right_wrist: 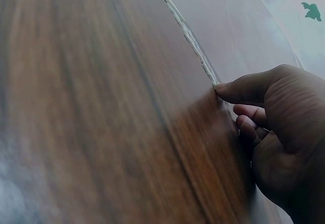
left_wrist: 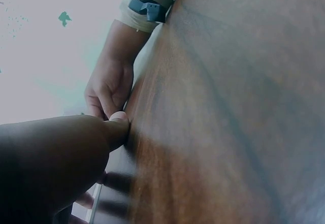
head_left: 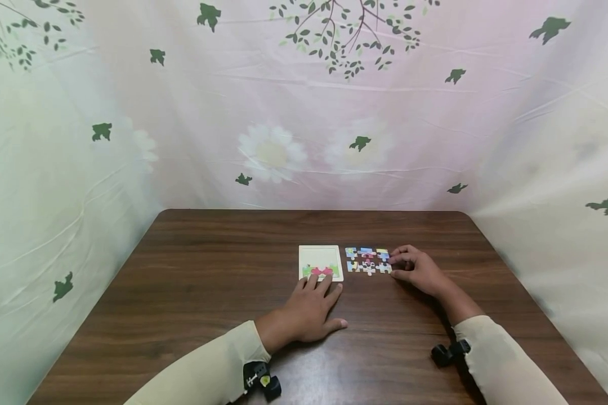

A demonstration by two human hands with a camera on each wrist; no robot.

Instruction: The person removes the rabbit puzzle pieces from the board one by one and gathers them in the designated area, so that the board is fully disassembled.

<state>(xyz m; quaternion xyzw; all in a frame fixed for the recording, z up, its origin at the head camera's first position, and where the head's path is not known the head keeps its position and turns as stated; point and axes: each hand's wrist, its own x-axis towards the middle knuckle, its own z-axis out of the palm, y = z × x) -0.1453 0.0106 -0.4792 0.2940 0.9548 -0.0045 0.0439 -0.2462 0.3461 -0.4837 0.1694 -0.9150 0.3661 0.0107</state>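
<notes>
A pale square puzzle tray [head_left: 316, 254] lies on the table, its lower part filled with green and pink pieces. My left hand [head_left: 308, 312] rests palm down, fingers spread, with fingertips on the tray's near edge. Right of the tray, several loose jigsaw pieces [head_left: 368, 266] lie flat in two rows. At their right side, my right hand [head_left: 419, 271] touches the outer pieces with thumb and fingertips, which stand apart. In the right wrist view the thumb [right_wrist: 244, 88] reaches the row's edge; the other fingers bend beneath it.
The brown wooden table [head_left: 208, 292] has rounded far corners. A pale printed cloth [head_left: 304, 112] with leaves, birds and flowers hangs behind it and on both sides. Each sleeved wrist bears a small black camera [head_left: 451, 353].
</notes>
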